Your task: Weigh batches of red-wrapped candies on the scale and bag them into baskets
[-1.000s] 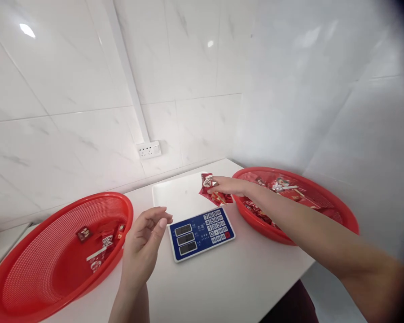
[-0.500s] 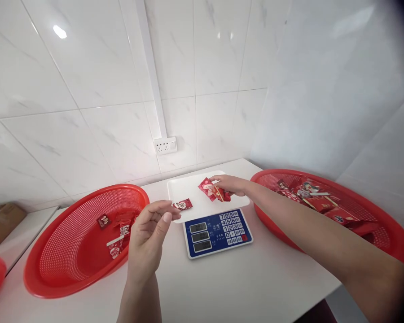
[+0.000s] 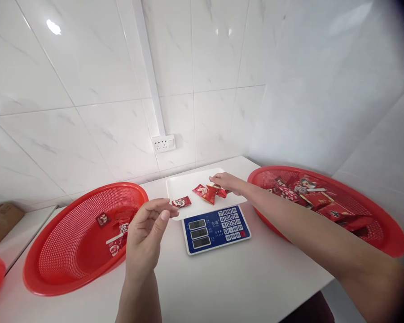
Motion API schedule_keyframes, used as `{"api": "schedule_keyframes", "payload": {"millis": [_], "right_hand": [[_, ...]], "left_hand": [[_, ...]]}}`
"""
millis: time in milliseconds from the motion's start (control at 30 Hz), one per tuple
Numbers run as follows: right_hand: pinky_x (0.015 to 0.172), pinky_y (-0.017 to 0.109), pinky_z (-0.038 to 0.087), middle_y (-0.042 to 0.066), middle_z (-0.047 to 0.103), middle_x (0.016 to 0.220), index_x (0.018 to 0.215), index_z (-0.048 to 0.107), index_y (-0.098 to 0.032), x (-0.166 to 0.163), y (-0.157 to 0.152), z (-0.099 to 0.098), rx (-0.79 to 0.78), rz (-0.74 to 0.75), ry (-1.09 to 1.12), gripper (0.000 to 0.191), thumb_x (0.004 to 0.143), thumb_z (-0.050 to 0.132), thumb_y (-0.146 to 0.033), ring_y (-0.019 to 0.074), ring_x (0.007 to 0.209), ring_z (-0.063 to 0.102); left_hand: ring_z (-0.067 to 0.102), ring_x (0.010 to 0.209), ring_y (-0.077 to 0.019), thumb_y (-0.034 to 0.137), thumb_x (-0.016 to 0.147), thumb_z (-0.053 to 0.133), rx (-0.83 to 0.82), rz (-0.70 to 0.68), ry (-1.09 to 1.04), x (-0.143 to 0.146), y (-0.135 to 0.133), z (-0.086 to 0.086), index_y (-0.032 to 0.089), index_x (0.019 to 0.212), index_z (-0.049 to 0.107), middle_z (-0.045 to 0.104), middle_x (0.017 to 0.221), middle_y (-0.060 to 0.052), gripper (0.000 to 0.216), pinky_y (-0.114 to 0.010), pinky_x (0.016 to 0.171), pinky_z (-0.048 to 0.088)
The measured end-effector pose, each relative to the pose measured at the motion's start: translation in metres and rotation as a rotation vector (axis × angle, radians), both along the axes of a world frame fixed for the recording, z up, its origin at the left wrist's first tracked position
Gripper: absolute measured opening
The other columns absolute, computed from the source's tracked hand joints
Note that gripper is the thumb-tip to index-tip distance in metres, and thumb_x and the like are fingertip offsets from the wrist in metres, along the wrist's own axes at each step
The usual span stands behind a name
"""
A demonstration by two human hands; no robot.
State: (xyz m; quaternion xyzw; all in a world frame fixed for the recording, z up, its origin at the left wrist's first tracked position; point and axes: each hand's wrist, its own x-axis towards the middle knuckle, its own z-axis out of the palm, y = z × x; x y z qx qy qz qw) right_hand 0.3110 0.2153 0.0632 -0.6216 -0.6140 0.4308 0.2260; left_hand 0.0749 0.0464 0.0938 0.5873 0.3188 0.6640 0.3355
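Note:
My right hand [image 3: 228,182] is over the white weighing tray [image 3: 202,177], fingers stretched out just above several small red snack packets [image 3: 208,194]. These packets lie loosely bunched on the tray, partly under the hand; the thumb is hidden. Another red packet with white print [image 3: 182,202] lies flat at the tray's left front. My left hand [image 3: 151,224] hovers beside that packet, palm turned inward, its fingers apart and holding nothing. In front of the tray is the scale's blue panel [image 3: 217,229] with its displays and number keys.
A red mesh basket [image 3: 67,229] with several packets stands on the left, and another red basket [image 3: 387,237] with more packets on the right. A cardboard box [image 3: 6,220] is at far left. Behind the white table [image 3: 235,282] rises a tiled wall with a socket [image 3: 164,143].
The bunch of packets has come down from my right hand onto the tray and spread slightly. The scale's top display reading has changed. My left hand has barely moved.

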Motion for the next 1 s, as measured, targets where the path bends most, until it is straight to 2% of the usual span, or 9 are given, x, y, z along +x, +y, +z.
{"api": "schedule_keyframes", "payload": {"millis": [200, 300, 467, 667, 733, 800, 900, 1000], "right_hand": [[0.056, 0.023, 0.045, 0.013, 0.06, 0.105, 0.105, 0.053, -0.017, 0.005, 0.0, -0.002, -0.008, -0.047, 0.013, 0.034, 0.08, 0.053, -0.039, 0.0166, 0.08, 0.058], [0.055, 0.021, 0.044, 0.011, 0.06, 0.104, 0.113, 0.051, -0.018, 0.011, 0.001, -0.002, -0.002, -0.058, 0.035, 0.039, 0.076, 0.057, -0.029, 0.0146, 0.078, 0.057], [0.053, 0.019, 0.044, 0.013, 0.057, 0.108, 0.109, 0.054, -0.014, 0.012, -0.003, 0.007, 0.003, -0.033, 0.092, 0.039, 0.071, 0.055, -0.009, 0.0105, 0.069, 0.056], [0.065, 0.019, 0.047, 0.011, 0.058, 0.111, 0.115, 0.051, -0.016, -0.013, -0.011, 0.021, 0.051, 0.049, 0.24, 0.033, 0.082, 0.047, -0.015, 0.0118, 0.081, 0.059], [0.071, 0.023, 0.048, 0.011, 0.059, 0.111, 0.117, 0.051, -0.016, -0.024, -0.01, 0.018, 0.128, 0.111, 0.221, 0.034, 0.084, 0.046, -0.02, 0.0149, 0.087, 0.059], [0.083, 0.029, 0.045, 0.011, 0.058, 0.116, 0.119, 0.051, -0.016, -0.034, -0.01, 0.01, 0.309, 0.176, 0.081, 0.036, 0.083, 0.048, -0.023, 0.0186, 0.099, 0.056], [0.101, 0.042, 0.029, 0.011, 0.05, 0.127, 0.12, 0.053, -0.017, -0.049, -0.018, -0.003, 0.602, 0.336, -0.227, 0.042, 0.081, 0.053, -0.032, 0.0256, 0.12, 0.04], [0.102, 0.058, 0.011, 0.008, 0.041, 0.137, 0.124, 0.051, -0.024, -0.064, -0.036, -0.013, 0.721, 0.603, -0.455, 0.044, 0.084, 0.049, -0.041, 0.0323, 0.132, 0.017]], "left_hand": [[0.06, 0.078, -0.0137, 0.022, 0.083, 0.055, 0.006, 0.022, 0.009, -0.003, -0.001, 0.0, 0.022, 0.098, 0.061, 0.063, 0.078, -0.002, 0.016, -0.027, 0.073, 0.052], [0.06, 0.078, -0.0138, 0.022, 0.083, 0.055, 0.0, 0.013, 0.011, -0.001, -0.001, 0.0, 0.022, 0.098, 0.061, 0.063, 0.078, -0.002, 0.016, -0.027, 0.073, 0.052], [0.06, 0.078, -0.0145, 0.021, 0.082, 0.056, -0.02, 0.007, 0.013, 0.002, -0.002, 0.0, 0.021, 0.097, 0.062, 0.063, 0.079, -0.003, 0.016, -0.028, 0.074, 0.052], [0.06, 0.077, -0.0145, 0.022, 0.082, 0.057, -0.016, 0.013, 0.01, 0.003, -0.001, 0.0, 0.021, 0.097, 0.062, 0.063, 0.078, -0.003, 0.016, -0.028, 0.073, 0.052], [0.06, 0.078, -0.0139, 0.022, 0.082, 0.057, -0.025, 0.005, 0.011, 0.003, 0.0, 0.0, 0.022, 0.096, 0.062, 0.064, 0.078, -0.002, 0.015, -0.027, 0.074, 0.052], [0.06, 0.077, -0.0138, 0.023, 0.081, 0.058, -0.032, 0.011, 0.009, 0.003, 0.001, -0.001, 0.022, 0.096, 0.063, 0.064, 0.078, -0.002, 0.015, -0.027, 0.074, 0.052], [0.06, 0.077, -0.0137, 0.023, 0.081, 0.058, -0.028, 0.026, 0.012, 0.002, 0.002, -0.001, 0.022, 0.096, 0.063, 0.064, 0.077, -0.002, 0.015, -0.026, 0.073, 0.052], [0.061, 0.076, -0.0135, 0.023, 0.081, 0.059, -0.017, 0.033, 0.01, 0.001, 0.002, -0.001, 0.021, 0.096, 0.062, 0.064, 0.078, -0.002, 0.016, -0.026, 0.073, 0.052]]}}
